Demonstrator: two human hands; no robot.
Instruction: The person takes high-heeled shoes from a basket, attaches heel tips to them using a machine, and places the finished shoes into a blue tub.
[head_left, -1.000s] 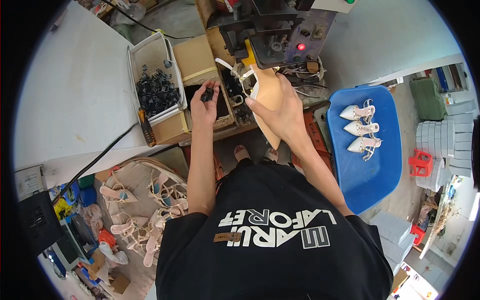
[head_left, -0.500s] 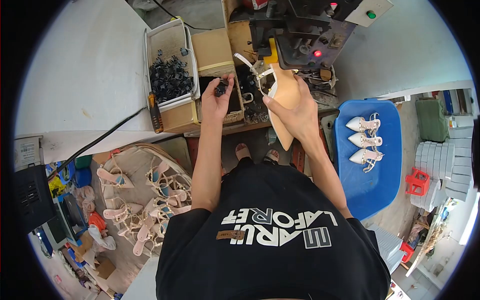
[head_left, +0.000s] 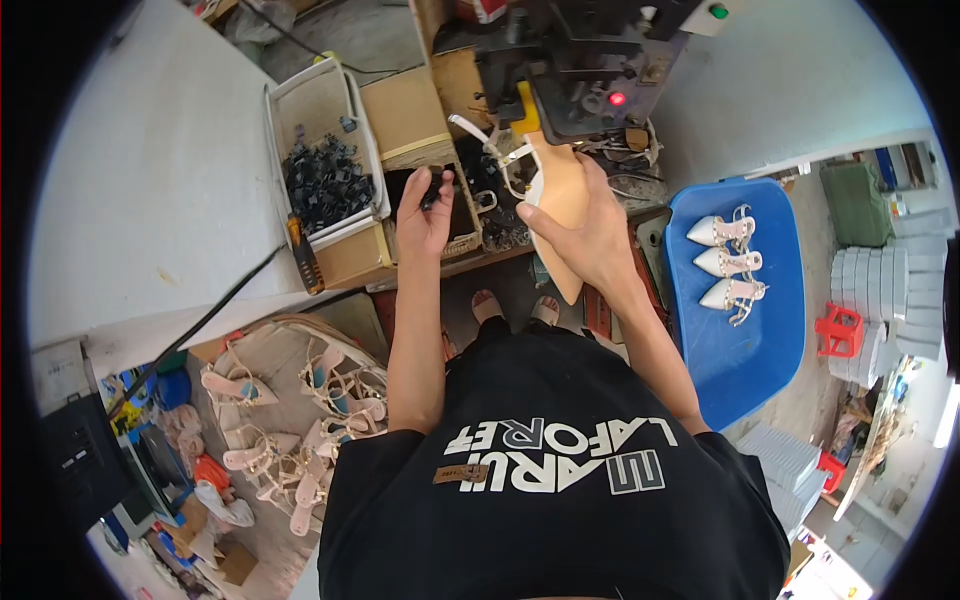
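Note:
My right hand (head_left: 592,232) is wrapped around a strappy shoe (head_left: 560,205), its tan sole turned up and its white studded straps on the left side. The shoe's far end meets the yellow part (head_left: 525,108) of a dark machine (head_left: 570,75). Left of the shoe, my left hand (head_left: 422,222) is closed with small black parts (head_left: 432,188) at its fingertips. Those fingers are over an open cardboard box (head_left: 462,242). Similar black parts (head_left: 325,185) lie heaped in a white tray (head_left: 378,165) further left.
A blue tub (head_left: 740,370) on the right has white pointed shoes (head_left: 725,262) in it. Several pink studded shoes (head_left: 300,450) lie in a round basket (head_left: 262,335) at lower left. An orange-handled screwdriver (head_left: 304,255) rests against the tray. Red lights glow on the machine.
The head view has shifted a little. My left fingers have curled further around the black parts. The shoe stays in my right hand at the machine.

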